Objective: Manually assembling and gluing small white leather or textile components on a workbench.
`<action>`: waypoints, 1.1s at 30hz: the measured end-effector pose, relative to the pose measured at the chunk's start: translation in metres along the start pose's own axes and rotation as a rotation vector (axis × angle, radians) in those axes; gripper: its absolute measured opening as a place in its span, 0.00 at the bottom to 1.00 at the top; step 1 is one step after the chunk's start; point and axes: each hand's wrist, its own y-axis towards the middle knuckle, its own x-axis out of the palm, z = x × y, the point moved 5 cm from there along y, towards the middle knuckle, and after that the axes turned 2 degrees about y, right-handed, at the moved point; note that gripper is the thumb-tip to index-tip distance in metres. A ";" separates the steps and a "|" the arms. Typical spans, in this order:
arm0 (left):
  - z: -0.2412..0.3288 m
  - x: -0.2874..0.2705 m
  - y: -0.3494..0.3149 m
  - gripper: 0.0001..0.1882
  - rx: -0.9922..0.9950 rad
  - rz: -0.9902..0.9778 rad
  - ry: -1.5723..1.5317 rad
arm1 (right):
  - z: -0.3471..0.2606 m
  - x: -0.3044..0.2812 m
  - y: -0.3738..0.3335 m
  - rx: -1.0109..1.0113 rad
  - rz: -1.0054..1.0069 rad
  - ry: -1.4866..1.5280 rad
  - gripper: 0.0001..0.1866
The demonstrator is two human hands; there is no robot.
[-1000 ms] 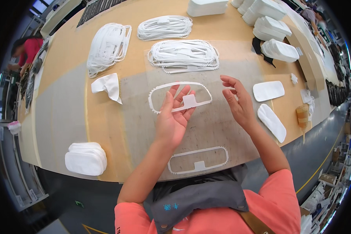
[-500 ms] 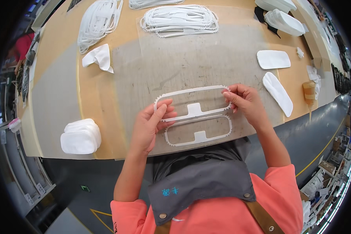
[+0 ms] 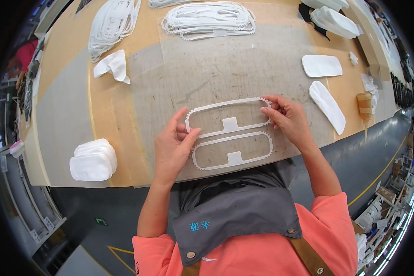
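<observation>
A white, toothed-edge, rounded frame strip (image 3: 230,102) with a tab on its inner side lies just beyond a second one like it (image 3: 207,166), near the table's front edge. My right hand (image 3: 287,120) grips the right end of the far frame between thumb and fingers. At its left end is my left hand (image 3: 170,149), thumb and forefinger spread apart, the thumb tip by the frame's lower left corner. Whether the far frame lies fully flat on the table is hard to tell.
A stack of white oval pads (image 3: 93,161) stands at the left. Piles of white frames (image 3: 209,20) lie at the back. A crumpled white cloth (image 3: 114,65) is at left. Two white pads (image 3: 326,106) and an amber, narrow-tipped bottle (image 3: 365,108) are at right.
My left hand has loosened its hold, its thumb and forefinger now spread. The far frame has shifted slightly, its left end to the right; my right hand keeps its grip.
</observation>
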 end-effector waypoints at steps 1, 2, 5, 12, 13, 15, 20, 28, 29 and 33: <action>0.000 -0.001 0.000 0.31 0.015 0.003 0.033 | -0.002 0.000 0.000 -0.007 -0.004 -0.011 0.17; 0.001 -0.001 0.000 0.31 0.021 0.007 0.059 | -0.003 0.001 0.000 -0.004 0.001 -0.013 0.17; 0.006 -0.003 -0.002 0.33 0.066 0.013 0.172 | -0.004 0.002 -0.001 0.007 0.011 -0.005 0.19; 0.024 -0.013 -0.016 0.38 0.241 0.186 0.582 | -0.007 -0.007 -0.001 -0.132 0.126 -0.271 0.23; 0.024 -0.012 -0.016 0.39 0.295 0.218 0.627 | -0.011 -0.010 -0.003 -0.214 0.179 -0.418 0.25; 0.029 -0.006 -0.016 0.40 0.497 0.238 0.728 | -0.025 -0.008 -0.006 -0.386 0.240 -0.487 0.32; 0.018 0.035 -0.009 0.47 0.618 0.031 1.048 | -0.040 0.041 -0.020 -0.703 -0.042 -0.954 0.47; 0.010 0.027 0.000 0.56 0.553 -0.010 1.050 | -0.068 0.024 0.011 -0.705 -0.053 -0.799 0.49; 0.011 0.022 0.000 0.56 0.531 -0.002 1.037 | -0.079 0.017 0.025 -0.716 -0.001 -0.781 0.48; 0.016 0.020 0.006 0.54 0.511 -0.017 0.988 | -0.097 -0.014 0.108 -0.804 0.209 -0.595 0.23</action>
